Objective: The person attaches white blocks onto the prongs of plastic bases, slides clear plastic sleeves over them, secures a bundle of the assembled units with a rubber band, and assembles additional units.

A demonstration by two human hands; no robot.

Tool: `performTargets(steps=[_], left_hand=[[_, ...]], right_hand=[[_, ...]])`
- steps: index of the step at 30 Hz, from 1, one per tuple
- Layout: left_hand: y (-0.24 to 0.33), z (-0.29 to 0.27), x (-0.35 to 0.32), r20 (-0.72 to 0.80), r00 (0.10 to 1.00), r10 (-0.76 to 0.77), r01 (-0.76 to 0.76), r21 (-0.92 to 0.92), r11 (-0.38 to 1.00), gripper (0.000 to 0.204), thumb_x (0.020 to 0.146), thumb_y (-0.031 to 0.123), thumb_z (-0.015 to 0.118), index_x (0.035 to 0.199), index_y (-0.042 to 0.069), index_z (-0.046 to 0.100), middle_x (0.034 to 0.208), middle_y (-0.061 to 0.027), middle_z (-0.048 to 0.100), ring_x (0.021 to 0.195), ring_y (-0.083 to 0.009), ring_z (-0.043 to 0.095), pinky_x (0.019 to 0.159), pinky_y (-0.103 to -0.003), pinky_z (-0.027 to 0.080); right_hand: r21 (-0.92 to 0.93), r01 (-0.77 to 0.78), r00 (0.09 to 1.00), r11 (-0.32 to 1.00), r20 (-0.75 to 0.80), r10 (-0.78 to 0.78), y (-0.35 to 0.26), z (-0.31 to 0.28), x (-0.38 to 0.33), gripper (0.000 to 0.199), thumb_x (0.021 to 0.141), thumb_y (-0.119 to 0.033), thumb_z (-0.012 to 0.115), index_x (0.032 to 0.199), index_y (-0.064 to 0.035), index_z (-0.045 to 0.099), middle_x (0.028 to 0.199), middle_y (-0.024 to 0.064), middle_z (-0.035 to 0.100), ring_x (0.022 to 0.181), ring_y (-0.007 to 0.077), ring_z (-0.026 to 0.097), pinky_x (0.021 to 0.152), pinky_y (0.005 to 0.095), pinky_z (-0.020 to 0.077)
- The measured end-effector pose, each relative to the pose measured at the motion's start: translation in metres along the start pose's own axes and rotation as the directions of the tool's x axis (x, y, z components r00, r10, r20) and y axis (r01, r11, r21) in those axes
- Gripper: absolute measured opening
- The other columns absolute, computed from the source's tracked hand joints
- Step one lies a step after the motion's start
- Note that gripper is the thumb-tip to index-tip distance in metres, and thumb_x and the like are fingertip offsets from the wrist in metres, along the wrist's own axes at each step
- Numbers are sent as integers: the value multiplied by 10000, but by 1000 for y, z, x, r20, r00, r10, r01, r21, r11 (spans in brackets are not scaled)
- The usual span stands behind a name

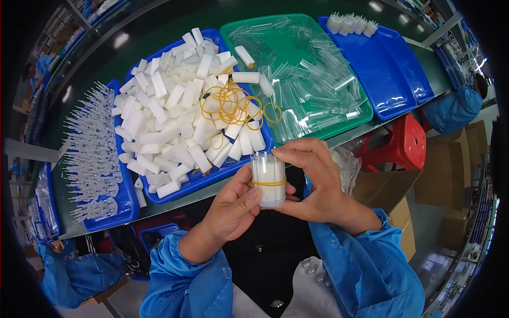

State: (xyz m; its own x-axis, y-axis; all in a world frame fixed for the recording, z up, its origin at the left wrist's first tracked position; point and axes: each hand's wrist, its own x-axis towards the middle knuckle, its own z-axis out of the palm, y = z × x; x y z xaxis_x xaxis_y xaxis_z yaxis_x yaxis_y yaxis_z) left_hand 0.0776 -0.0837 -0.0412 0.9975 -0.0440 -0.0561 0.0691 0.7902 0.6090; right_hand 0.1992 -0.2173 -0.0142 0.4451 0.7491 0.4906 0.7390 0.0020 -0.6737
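Note:
Between my two hands is a bundle of clear plastic pieces around a white block (pixel 270 172), standing upright with a yellow rubber band around its middle. My left hand (pixel 236 204) grips it low on the left, thumb against its side. My right hand (pixel 318 185) has its fingertips on the upper rim and its thumb near the base. Just beyond, a heap of white foam-like blocks (pixel 159 111) fills a blue tray (pixel 204 183). A tangle of loose yellow rubber bands (pixel 233 106) lies on top of the blocks.
Right of the blocks, a green tray (pixel 344 122) holds clear plastic pieces. Two overlapping blue trays (pixel 387 79) carry several banded bundles (pixel 352 25) at their far end. Many thin white-tipped parts (pixel 95 159) fill the leftmost tray. A red stool (pixel 397 143) and cardboard boxes (pixel 440 169) stand right; co-workers sit nearby.

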Motion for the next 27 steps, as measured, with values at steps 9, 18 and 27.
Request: performTargets(steps=[9,18,27], left_hand=[[-5,-2,-4,-100,993,65,-57,84,995,580,861,228,608,1310,21,305,1179,-141,500,1064,-273,542,919,-401,430],[-1,3,-2,-141,989,38,-36,11,999,603,849,308,606,1292,-14,354,1125,-200,543,994,-315,578,885,-431,464],[-4,1,1,-24,1000,6,-10,-205,979,488,931,225,475,1337,41,274,1234,-183,475,1089,-316,538,930,-422,432]], right_hand=[[-145,83,997,986,10,-82,-6,3,-1,711,520,-188,806,1165,-74,529,1070,63,519,962,208,512,821,360,306],[-47,30,999,998,11,-30,-3,-2,1,713,525,-219,815,1165,-77,534,1074,66,525,955,202,516,818,331,308],[-52,43,999,998,-7,-44,4,-1,-2,691,534,-244,810,1152,-71,554,1097,68,541,964,194,524,826,319,310]])
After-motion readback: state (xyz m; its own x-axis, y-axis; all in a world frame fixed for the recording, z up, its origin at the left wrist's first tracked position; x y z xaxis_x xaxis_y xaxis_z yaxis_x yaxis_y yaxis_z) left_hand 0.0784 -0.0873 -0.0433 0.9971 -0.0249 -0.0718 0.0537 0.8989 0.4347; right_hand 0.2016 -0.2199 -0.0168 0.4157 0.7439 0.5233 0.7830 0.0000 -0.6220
